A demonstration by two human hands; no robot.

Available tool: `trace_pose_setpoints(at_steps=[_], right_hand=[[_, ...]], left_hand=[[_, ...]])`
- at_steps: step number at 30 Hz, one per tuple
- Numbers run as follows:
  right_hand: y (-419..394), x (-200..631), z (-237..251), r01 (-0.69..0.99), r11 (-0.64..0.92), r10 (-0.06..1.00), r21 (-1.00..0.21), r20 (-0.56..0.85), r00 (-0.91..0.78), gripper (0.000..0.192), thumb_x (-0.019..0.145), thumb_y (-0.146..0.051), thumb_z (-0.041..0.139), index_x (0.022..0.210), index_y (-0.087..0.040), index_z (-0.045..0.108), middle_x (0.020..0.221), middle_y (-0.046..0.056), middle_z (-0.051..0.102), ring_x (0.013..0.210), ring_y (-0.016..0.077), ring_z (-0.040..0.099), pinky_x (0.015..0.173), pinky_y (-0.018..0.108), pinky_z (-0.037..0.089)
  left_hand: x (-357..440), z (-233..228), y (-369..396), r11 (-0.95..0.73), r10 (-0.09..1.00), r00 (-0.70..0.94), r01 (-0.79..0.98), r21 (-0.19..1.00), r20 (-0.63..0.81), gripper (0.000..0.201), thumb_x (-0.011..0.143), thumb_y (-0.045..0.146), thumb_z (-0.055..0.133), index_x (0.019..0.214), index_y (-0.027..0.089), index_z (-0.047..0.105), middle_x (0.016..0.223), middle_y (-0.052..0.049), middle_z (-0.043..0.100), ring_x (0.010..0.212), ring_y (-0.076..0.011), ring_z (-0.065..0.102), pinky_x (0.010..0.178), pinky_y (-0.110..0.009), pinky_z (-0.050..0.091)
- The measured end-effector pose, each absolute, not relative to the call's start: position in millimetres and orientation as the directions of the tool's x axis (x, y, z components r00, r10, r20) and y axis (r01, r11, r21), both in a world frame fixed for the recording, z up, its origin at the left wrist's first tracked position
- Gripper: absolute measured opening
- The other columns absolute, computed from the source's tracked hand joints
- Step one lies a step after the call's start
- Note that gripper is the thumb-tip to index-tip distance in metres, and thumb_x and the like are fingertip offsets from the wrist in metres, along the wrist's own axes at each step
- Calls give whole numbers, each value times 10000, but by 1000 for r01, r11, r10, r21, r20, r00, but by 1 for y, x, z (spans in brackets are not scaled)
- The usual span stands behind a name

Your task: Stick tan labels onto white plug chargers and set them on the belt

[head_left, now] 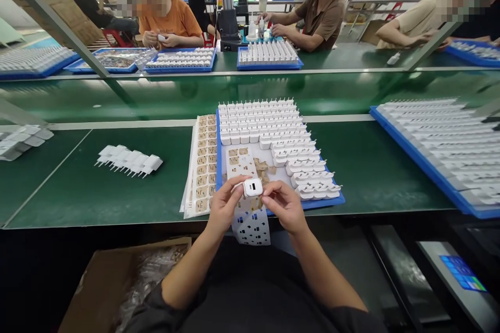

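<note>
Just in front of the blue tray [339, 200] on the green table [97, 187], the left hand [224, 207] and right hand [282, 205] both pinch one white charger [253, 187], above a label sheet [252, 226].

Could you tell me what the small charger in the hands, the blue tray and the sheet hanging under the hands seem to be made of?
The charger looks like glossy white moulded plastic, with smooth rounded corners. The blue tray seems rigid plastic with a thin raised rim. The sheet appears to be thin white paper or film with small cut-outs; which one is unclear. Both the left hand and right hand grip the charger.
</note>
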State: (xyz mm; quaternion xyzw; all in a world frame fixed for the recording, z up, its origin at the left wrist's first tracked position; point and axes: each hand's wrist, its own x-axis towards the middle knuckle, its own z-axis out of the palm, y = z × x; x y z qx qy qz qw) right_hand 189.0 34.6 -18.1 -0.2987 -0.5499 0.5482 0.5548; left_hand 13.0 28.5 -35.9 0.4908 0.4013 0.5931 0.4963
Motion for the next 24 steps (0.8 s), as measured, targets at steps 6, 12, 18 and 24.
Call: trace_pose_setpoints(at_steps=[6,12,18,24], right_hand=[[27,193,-19,-180,191,944,-965,230,-234,177,876,-386,739,863,-227,662,801,14,646,709,155,616,672,296,537],[22,193,-8,-154,214,954,-965,240,-180,118,904,-345,708,878,-234,680,822,15,657,773,163,639,714,288,544],[23,188,-1,-94,212,969,-973,222,-110,51,918,-296,696,923,-245,688,881,13,691,842,165,664,789,290,552],[22,186,-2,-41,220,971,-975,223,-90,112,919,-346,689,925,-235,679,879,24,700,839,180,676,796,317,574]], left_hand=[[4,-55,17,-357,932,41,-87,930,361,465,865,332,768,1316,265,675,1304,-113,718,1229,-287,680,1047,-444,583],[-1,-56,12,-463,886,52,147,874,461,429,870,296,767,1291,262,689,1256,-115,742,1184,-271,703,1030,-435,592],[-1,-42,9,-558,828,102,240,794,551,476,872,242,762,1334,288,661,1267,-92,738,1194,-262,695,1025,-426,585],[-2,-40,9,-574,817,100,234,785,568,507,851,204,783,1335,291,659,1250,-93,742,1184,-250,697,1017,-406,588]])
